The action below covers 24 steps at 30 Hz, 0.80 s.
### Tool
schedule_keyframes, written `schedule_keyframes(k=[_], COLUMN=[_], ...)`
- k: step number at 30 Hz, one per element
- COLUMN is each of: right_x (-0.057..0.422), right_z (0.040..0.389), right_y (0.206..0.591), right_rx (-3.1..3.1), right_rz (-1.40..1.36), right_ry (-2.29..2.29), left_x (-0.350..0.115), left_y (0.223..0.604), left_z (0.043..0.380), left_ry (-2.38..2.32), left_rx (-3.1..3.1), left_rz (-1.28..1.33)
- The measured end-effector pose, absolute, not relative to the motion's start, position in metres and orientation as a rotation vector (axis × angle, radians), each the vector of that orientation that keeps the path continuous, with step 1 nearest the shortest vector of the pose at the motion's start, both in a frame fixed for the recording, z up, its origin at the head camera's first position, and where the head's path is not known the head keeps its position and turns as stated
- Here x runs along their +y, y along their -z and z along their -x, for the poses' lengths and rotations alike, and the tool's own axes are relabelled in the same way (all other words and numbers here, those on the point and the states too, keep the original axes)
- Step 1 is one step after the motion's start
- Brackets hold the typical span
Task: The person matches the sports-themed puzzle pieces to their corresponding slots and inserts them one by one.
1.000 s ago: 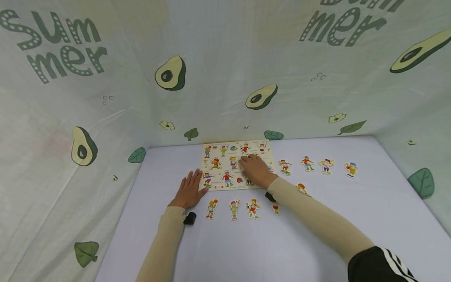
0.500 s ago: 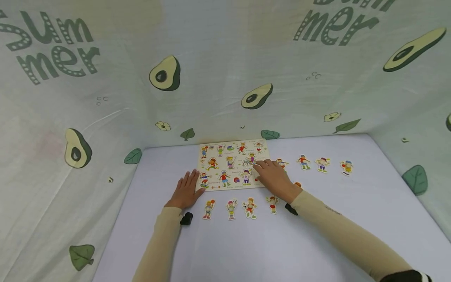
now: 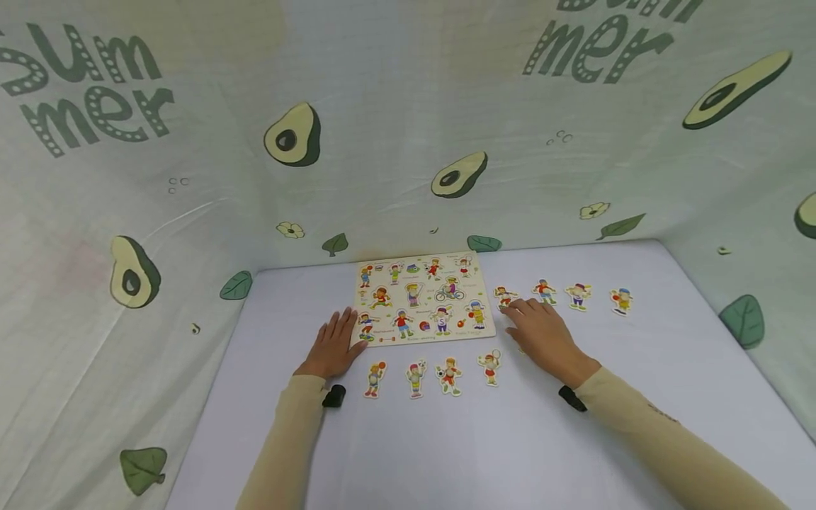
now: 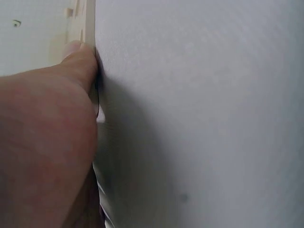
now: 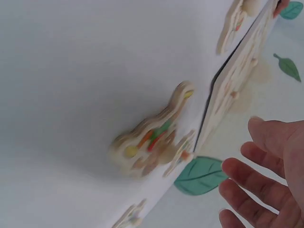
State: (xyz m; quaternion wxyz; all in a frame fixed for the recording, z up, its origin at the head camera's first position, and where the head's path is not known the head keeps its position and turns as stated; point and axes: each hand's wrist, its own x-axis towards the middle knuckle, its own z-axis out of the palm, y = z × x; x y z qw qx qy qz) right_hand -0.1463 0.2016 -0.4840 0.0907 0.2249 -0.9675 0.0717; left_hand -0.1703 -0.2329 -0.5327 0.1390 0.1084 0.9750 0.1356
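Observation:
A wooden peg puzzle board point(image 3: 431, 306) printed with sports figures lies at the table's back. My left hand point(image 3: 331, 345) rests flat at its left edge, fingers spread. In the left wrist view the thumb point(image 4: 78, 59) lies on the board's wooden rim point(image 4: 90, 21). Right of the board, my right hand point(image 3: 547, 340) hovers over the table with loosely bent fingers and holds nothing. Its fingertips are close to a skateboarder piece point(image 3: 505, 295). In the right wrist view, a blurred knobbed figure piece point(image 5: 154, 142) lies near the hand; the head view shows only its edge.
Loose figure pieces lie in front of the board: a basketball player point(image 3: 374, 380), a pink-capped figure point(image 3: 416, 379), a footballer point(image 3: 449, 376) and a tennis player point(image 3: 490, 368). Further right are a red-shirted piece point(image 3: 545, 291), a purple-capped piece point(image 3: 579, 297) and a blue-capped piece point(image 3: 621, 301). A patterned cloth point(image 3: 376, 177) stands behind.
My right hand has moved right, off the board and past its right side, uncovering the cyclist and neighbouring figures. The left hand stays at the board's edge. The head view has shifted slightly.

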Motion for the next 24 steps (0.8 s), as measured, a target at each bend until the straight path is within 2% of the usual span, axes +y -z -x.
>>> schedule_keyframes(k=[10, 24], right_x=[0.234, 0.24], right_z=[0.134, 0.126], right_y=[0.491, 0.496], right_rx=[-2.855, -2.897], right_rz=[-0.625, -0.612], right_ry=[-0.266, -0.241], left_x=[-0.233, -0.232], left_y=[0.532, 0.531], left_z=[0.171, 0.172], left_ry=[-0.385, -0.384], left_rx=[2.801, 2.792], left_rz=[-0.311, -0.291])
